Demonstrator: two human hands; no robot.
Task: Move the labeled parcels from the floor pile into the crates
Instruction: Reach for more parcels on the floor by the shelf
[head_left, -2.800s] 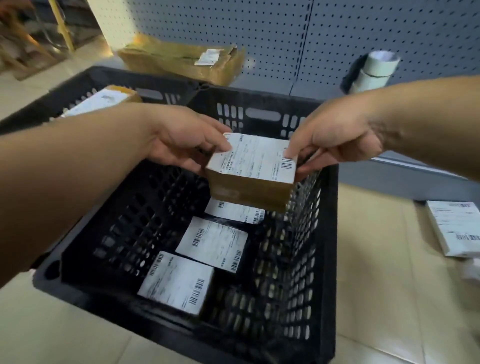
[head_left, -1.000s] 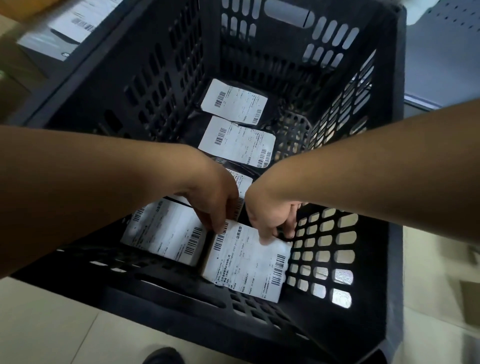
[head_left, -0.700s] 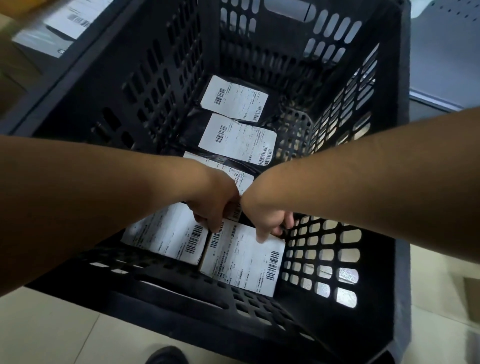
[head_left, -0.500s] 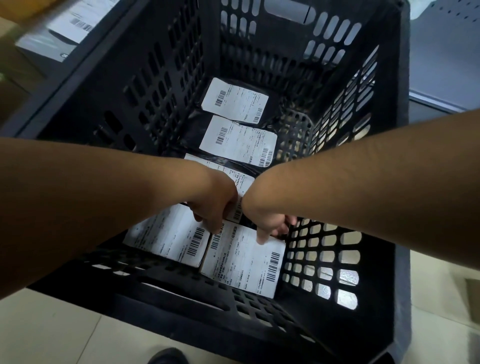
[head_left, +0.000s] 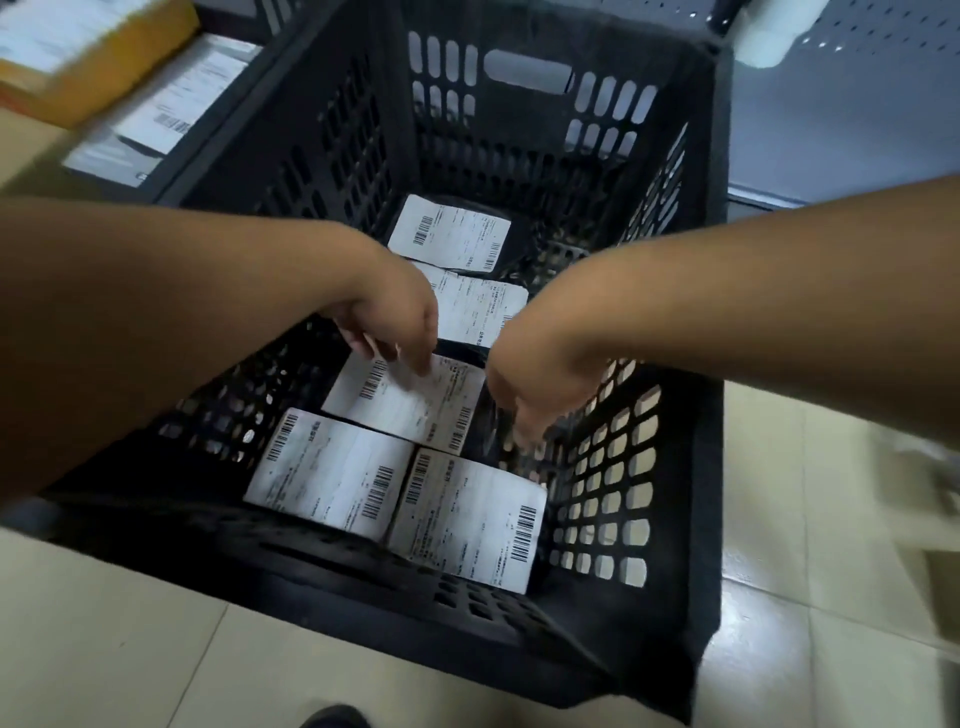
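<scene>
Where both hands had pressed on a parcel half a second earlier, that parcel (head_left: 465, 512) was recorded as released, flat at the near right of the black crate (head_left: 696, 322).

Hands: left hand (head_left: 395, 325) and right hand (head_left: 535, 392) were noted apart from each other, fingers loose and pointing down, nothing held. Both were raised off the parcels; the left hand's fingertips were seen over the third label, contact not determinable.

Contents of crate: five labelled parcels, labels up. Near left parcel (head_left: 330, 473) was laid just beside the released one; middle parcel (head_left: 415, 400) was set behind them; two further parcels (head_left: 470, 309) (head_left: 449, 239) were ranged toward the far wall.

Adjacent: second crate (head_left: 208, 135) at upper left, holding labelled parcels (head_left: 171, 104), blurred. Tiled floor (head_left: 104, 649) was noted beneath.

Status: one placement was judged complete; both hands were judged free for the next parcel from the floor pile, which was not in view.
</scene>
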